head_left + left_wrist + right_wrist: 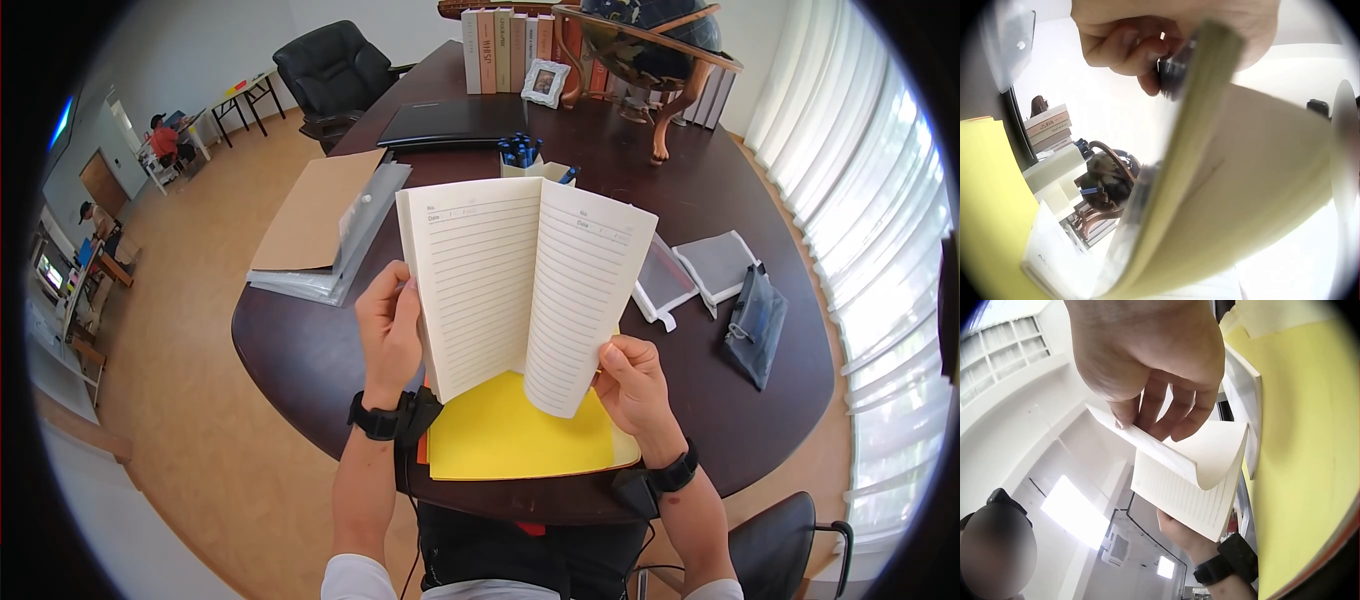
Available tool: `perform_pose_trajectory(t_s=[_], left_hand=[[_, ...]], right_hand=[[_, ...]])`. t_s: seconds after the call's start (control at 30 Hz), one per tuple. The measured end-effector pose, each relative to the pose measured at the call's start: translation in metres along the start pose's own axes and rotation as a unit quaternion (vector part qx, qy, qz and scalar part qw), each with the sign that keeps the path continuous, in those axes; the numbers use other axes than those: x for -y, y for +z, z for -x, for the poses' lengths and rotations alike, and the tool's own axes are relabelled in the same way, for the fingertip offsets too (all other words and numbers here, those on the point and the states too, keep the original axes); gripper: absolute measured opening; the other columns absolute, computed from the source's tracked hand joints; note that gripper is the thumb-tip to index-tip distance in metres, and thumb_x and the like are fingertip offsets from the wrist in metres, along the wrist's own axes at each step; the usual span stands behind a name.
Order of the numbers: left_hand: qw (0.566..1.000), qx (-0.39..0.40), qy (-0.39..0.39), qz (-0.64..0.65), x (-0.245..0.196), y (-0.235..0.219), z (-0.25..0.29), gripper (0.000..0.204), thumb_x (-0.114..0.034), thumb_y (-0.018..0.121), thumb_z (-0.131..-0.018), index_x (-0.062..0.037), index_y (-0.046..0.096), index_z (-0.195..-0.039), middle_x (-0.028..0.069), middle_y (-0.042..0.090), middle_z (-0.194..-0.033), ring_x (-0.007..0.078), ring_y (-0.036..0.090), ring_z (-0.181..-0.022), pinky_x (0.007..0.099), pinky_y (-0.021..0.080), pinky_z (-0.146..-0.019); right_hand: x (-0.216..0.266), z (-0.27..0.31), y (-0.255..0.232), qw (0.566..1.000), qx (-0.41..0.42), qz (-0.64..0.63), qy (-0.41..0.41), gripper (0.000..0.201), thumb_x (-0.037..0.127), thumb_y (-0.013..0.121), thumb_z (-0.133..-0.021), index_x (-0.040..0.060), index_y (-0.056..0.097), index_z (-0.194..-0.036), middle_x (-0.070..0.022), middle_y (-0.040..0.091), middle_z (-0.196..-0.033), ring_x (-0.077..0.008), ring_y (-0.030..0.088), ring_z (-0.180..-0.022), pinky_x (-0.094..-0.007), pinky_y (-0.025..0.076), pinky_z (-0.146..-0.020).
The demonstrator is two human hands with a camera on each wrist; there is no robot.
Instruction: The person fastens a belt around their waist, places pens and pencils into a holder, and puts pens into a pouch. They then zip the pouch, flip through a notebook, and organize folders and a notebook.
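An open lined notebook (pixel 480 290) is held up over the near side of the desk, its ruled pages facing me. My left hand (pixel 392 328) grips its left edge, thumb on the page side and the other fingers behind. With my right hand (pixel 632 385) I pinch the lower right edge of the right-hand pages, which bend away from the spine. In the right wrist view the pages curve below my right fingers (pixel 1150 419). Below the notebook lies a yellow sheet or folder (pixel 520 440), partly covered by it, with an orange edge showing at its left.
A brown folder (pixel 315 210) lies on clear sleeves at the left. Behind the notebook stand a pen holder (pixel 521 165), black laptop-like case (pixel 450 125), books (pixel 505 50), photo frame (pixel 545 83) and globe (pixel 650 40). Mesh pouches (pixel 715 265) and a dark pouch (pixel 755 325) lie right.
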State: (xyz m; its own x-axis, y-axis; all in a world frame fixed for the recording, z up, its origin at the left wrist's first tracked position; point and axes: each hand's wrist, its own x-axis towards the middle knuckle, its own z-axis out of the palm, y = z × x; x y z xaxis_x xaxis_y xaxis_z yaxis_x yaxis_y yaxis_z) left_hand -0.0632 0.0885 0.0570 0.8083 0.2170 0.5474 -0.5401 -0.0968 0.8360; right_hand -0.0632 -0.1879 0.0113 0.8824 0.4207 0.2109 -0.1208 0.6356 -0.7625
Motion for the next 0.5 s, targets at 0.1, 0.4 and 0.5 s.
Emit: perform_pose_trajectory(t_s=[0.1, 0.4, 0.5], left_hand=[[1.0, -0.009, -0.02, 0.012, 0.004, -0.004, 0.0, 0.024, -0.011, 0.044, -0.104, -0.0012, 0.057, -0.086, -0.0059, 0.051, -0.067, -0.0004, 0.037, -0.059, 0.0195, 0.028, -0.054], [0.999, 0.018, -0.009, 0.034, 0.001, -0.001, 0.001, 0.024, -0.018, 0.049, -0.105, -0.0023, 0.06, -0.09, -0.0077, 0.049, -0.067, -0.0007, 0.034, -0.056, 0.0197, 0.025, -0.05], [0.999, 0.034, -0.013, 0.04, -0.001, 0.001, 0.002, 0.025, -0.02, 0.05, -0.105, -0.0021, 0.06, -0.091, -0.0074, 0.05, -0.069, -0.0009, 0.036, -0.057, 0.019, 0.026, -0.051]], right_hand=[[-0.001, 0.0, -0.002, 1.0, -0.011, 0.002, -0.006, 0.024, 0.011, 0.058, -0.101, -0.0053, 0.068, -0.115, -0.0138, 0.071, -0.109, -0.0206, 0.069, -0.095, -0.0382, 0.056, -0.086], [0.003, 0.0, -0.003, 0.999, -0.049, 0.003, -0.024, 0.023, 0.013, 0.057, -0.102, -0.0038, 0.069, -0.113, -0.0107, 0.072, -0.105, -0.017, 0.068, -0.091, -0.0338, 0.056, -0.081], [0.002, 0.0, -0.002, 0.998, -0.05, -0.007, -0.022, 0.024, 0.014, 0.057, -0.102, -0.0035, 0.069, -0.112, -0.0108, 0.072, -0.106, -0.017, 0.068, -0.091, -0.0341, 0.056, -0.082]])
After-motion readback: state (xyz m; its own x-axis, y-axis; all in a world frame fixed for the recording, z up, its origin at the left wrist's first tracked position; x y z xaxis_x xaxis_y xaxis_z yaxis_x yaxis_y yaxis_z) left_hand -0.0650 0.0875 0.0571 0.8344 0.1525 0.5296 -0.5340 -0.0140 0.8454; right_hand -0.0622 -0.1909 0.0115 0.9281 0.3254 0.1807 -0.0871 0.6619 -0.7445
